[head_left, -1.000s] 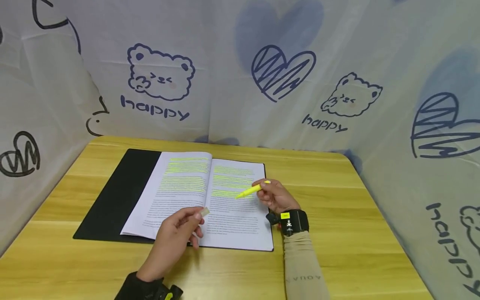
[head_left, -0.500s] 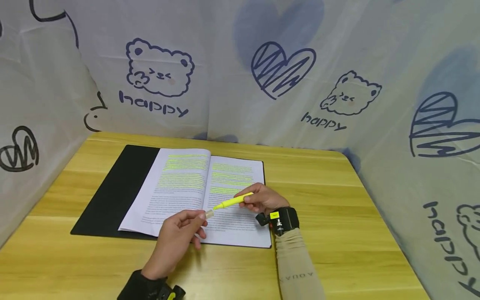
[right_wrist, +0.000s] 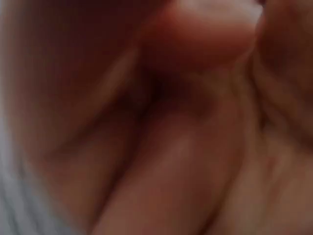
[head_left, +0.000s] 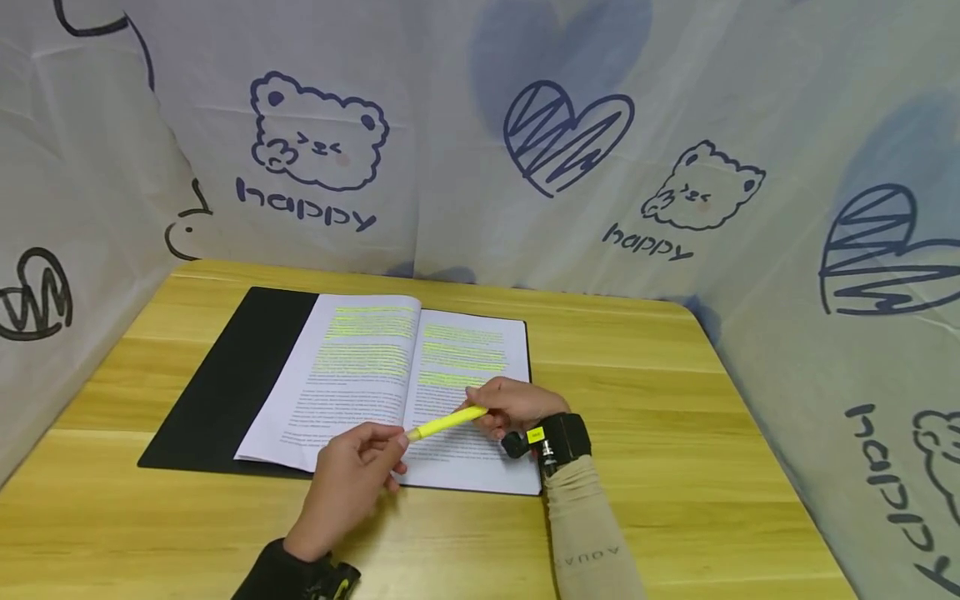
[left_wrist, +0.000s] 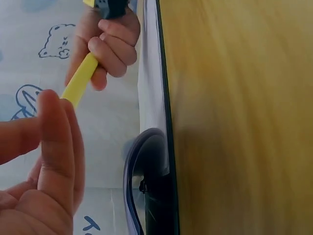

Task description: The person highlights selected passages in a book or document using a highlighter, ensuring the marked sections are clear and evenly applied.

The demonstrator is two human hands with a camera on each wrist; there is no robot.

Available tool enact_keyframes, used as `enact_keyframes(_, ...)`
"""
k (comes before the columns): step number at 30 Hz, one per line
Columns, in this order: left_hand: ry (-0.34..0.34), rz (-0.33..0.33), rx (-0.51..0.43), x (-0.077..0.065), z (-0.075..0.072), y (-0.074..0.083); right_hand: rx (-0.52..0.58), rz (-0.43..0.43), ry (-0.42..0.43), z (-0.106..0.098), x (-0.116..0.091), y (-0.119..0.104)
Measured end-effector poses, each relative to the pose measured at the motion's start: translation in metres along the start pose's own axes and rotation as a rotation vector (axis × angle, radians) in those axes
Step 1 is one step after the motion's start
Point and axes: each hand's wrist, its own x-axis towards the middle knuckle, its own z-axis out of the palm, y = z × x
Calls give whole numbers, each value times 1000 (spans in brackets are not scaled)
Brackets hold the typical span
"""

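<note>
A yellow highlighter [head_left: 448,422] is held over the right page of an open book [head_left: 480,467]. My right hand [head_left: 517,405] grips its rear end between thumb and fingers. At the other end my left hand [head_left: 356,467] pinches the small translucent cap [head_left: 412,435], which now surrounds the highlighter's tip. In the left wrist view the yellow barrel [left_wrist: 80,81] runs between both hands, and the cap is hidden behind the left fingers [left_wrist: 56,142]. Only blurred fingers [right_wrist: 171,161] of the right hand fill the right wrist view.
Yellow highlighted lines cover the upper parts of both pages. A black cover [head_left: 225,383] lies spread to the left beneath the book. The wooden table [head_left: 660,417] backs onto a white printed cloth [head_left: 450,167] that hangs behind and at both sides.
My right hand has moved down and left with the highlighter. Its tip has come from over the page into the cap that my left hand holds nearly still.
</note>
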Motion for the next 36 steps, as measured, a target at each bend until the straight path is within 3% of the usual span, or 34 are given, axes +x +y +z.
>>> enact_keyframes(4,-2,-6,7,0,0,-1,47,20,24,0,0,0)
enact_keyframes(11,2,10,45,0,1,-2,25,-30,173,1,7,4)
enact_keyframes(19,29,67,49,-2,-4,6,91,-15,104,10,12,1)
enact_keyframes(29,13,67,56,-4,-9,8,-4,16,121,18,15,-2)
enact_keyframes(36,22,75,88,-1,-19,12,20,24,85,21,22,-1)
